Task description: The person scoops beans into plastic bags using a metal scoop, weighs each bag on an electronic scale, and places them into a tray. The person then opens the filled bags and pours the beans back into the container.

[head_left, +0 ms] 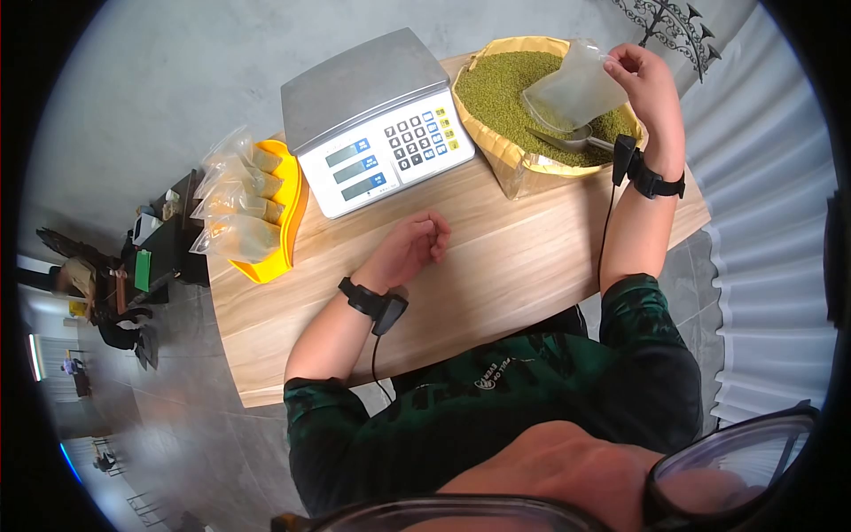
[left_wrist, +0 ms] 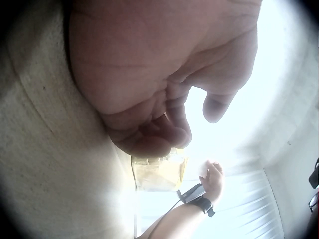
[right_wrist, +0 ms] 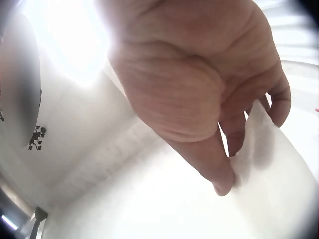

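Between thumb and fingers, my right hand [head_left: 651,84] pinches the top corner of a clear plastic bag [head_left: 581,89]. The bag hangs tilted over a paper sack [head_left: 523,173] full of small green beans [head_left: 496,84]; they look like mung beans. A metal scoop [head_left: 572,140] lies on the beans below the bag, its handle toward my right wrist. In the right wrist view the bag [right_wrist: 274,164] appears whitish, with fingers showing through it. My left hand [head_left: 408,248] rests on the wooden table [head_left: 496,257] in front of the scale, fingers loosely curled around nothing.
A digital scale [head_left: 368,84] with a grey platform and keypad stands left of the sack. Farther left, a yellow tray [head_left: 288,230] holds several filled plastic bags [head_left: 244,235]. White curtains [head_left: 762,195] hang beside the table's right edge.
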`<state>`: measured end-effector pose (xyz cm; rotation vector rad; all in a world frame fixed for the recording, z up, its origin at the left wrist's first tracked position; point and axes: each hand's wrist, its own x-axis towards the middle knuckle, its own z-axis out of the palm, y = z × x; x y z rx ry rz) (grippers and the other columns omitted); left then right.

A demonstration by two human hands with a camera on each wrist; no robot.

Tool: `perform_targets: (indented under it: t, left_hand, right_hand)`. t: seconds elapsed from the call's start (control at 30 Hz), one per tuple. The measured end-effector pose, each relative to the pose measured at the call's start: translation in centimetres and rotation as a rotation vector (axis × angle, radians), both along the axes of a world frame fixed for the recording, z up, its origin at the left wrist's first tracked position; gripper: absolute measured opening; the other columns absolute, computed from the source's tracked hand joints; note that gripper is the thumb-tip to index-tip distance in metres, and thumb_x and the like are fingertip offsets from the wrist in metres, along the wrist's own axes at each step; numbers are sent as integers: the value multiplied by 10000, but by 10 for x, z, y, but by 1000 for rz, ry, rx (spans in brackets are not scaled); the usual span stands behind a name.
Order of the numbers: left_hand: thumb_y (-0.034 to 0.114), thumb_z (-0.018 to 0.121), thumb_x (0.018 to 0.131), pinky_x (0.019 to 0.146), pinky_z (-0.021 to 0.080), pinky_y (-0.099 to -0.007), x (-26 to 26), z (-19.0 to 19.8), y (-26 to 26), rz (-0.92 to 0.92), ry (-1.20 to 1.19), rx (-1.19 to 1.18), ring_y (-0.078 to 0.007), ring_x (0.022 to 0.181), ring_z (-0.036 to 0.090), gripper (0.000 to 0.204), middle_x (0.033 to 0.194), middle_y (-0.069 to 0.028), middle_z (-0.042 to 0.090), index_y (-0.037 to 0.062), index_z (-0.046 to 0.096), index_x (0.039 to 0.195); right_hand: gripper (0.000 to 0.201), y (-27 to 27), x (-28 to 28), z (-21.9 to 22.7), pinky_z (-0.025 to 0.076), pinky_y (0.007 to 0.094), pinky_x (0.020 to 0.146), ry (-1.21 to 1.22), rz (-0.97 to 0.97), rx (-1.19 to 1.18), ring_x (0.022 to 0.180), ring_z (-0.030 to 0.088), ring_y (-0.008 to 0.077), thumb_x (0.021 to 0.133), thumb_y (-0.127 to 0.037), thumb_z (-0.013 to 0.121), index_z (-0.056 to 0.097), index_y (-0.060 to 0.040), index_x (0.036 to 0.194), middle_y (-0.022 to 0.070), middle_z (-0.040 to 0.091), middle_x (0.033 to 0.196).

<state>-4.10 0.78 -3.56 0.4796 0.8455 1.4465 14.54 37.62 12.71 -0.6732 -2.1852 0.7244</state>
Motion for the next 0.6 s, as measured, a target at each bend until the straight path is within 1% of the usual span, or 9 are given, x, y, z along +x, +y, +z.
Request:
perform_targets:
  t: [0.03,0.1,0.23,0.33,0.4,0.43,0.5,0.53,0.6]
  left_hand:
    - [223,514,966,700,444,-277,0,-1,0,0,0,0,-127,758,505,177,867,-8,564,79,605,1012]
    - [289,526,963,700,432,-299,0,-2,0,9,29,-18,-139,741,495,235,840,-24,572,68,585,1021]
    - [288,530,963,701,434,-299,0,-3,0,8,25,-16,-141,740,497,233,840,-24,573,69,586,1022]
    - [289,536,962,699,434,-297,0,-2,0,4,31,-7,-141,742,500,232,842,-25,575,71,585,1025]
    - [293,542,960,696,434,-294,0,-3,0,7,23,-6,-140,742,501,236,841,-25,576,71,584,1028]
    - [293,542,960,696,434,-294,0,-3,0,6,22,-7,-140,742,501,236,841,-25,576,71,584,1028]
    - [295,544,960,694,434,-295,0,-4,0,-3,22,9,-140,745,504,240,841,-26,578,69,584,1031]
    - [295,544,960,694,434,-295,0,-4,0,-3,21,9,-140,745,504,240,841,-26,578,69,584,1031]
    - [294,543,960,697,436,-295,-1,-4,1,-2,13,17,-140,746,507,241,841,-27,578,68,584,1032]
  right_hand:
    - [174,0,-1,-1,464,294,666,0,0,0,692,544,120,888,-112,682,638,37,965,54,637,744]
    - [178,0,-2,-3,471,297,669,56,-8,54,699,570,134,891,-121,686,648,30,976,63,662,768]
    - [181,-7,-7,0,488,303,690,16,-45,165,724,609,150,892,-130,686,656,28,975,91,686,792]
    - [182,-14,-8,7,503,307,716,-26,-89,118,744,637,186,889,-152,689,665,5,979,122,691,815]
    - [183,-14,-8,9,507,303,737,-107,-174,190,786,669,226,894,-164,672,672,-27,1014,129,697,844]
    - [183,-9,-9,3,507,303,737,-108,-174,188,786,669,226,894,-164,672,672,-27,1014,129,697,844]
    - [203,1,-14,-9,480,289,709,47,-37,255,730,582,151,910,-133,662,652,-13,1074,81,640,798]
    - [203,2,-13,-10,480,289,709,47,-37,255,730,582,151,910,-133,662,652,-13,1074,81,640,798]
    - [273,-1,-10,-10,501,283,741,-41,-144,292,767,635,195,921,-215,655,660,-46,1135,97,691,888]
